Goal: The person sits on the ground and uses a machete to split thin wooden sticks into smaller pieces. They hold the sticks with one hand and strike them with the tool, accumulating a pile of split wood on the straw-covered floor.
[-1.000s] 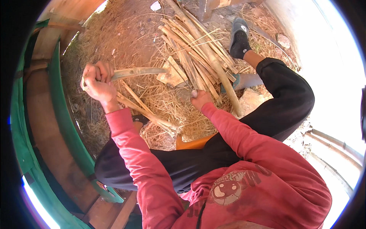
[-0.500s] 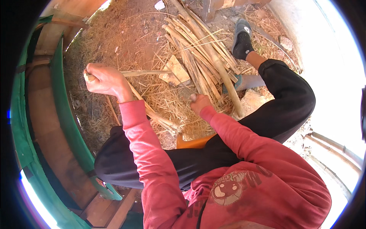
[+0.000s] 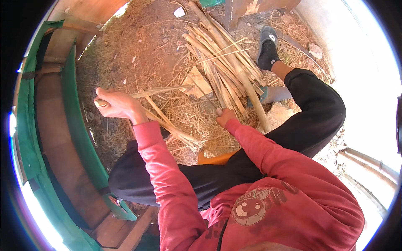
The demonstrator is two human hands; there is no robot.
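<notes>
My left hand [image 3: 116, 104] is closed around the end of a pale cane stalk [image 3: 161, 90], which runs rightward to a flat wooden block [image 3: 197, 82] on the straw. My right hand [image 3: 225, 116] grips a thin dark tool [image 3: 207, 98] whose tip points up toward that block. Just beyond the right hand lies a pile of several long cane stalks [image 3: 228, 62]. A few split stalks [image 3: 167, 123] lie below the left hand, across my black-trousered knee.
Straw and dry earth [image 3: 142, 46] cover the ground. A green-painted wooden frame [image 3: 79, 138] curves along the left. My foot in a dark shoe [image 3: 266, 49] rests past the pile. An orange seat edge [image 3: 213, 157] shows under my legs. A post base [image 3: 236, 10] stands at the top.
My left hand has dropped a little lower and its stalk now lies flatter toward the block. My right hand has stayed by the pile, shifting only slightly downward.
</notes>
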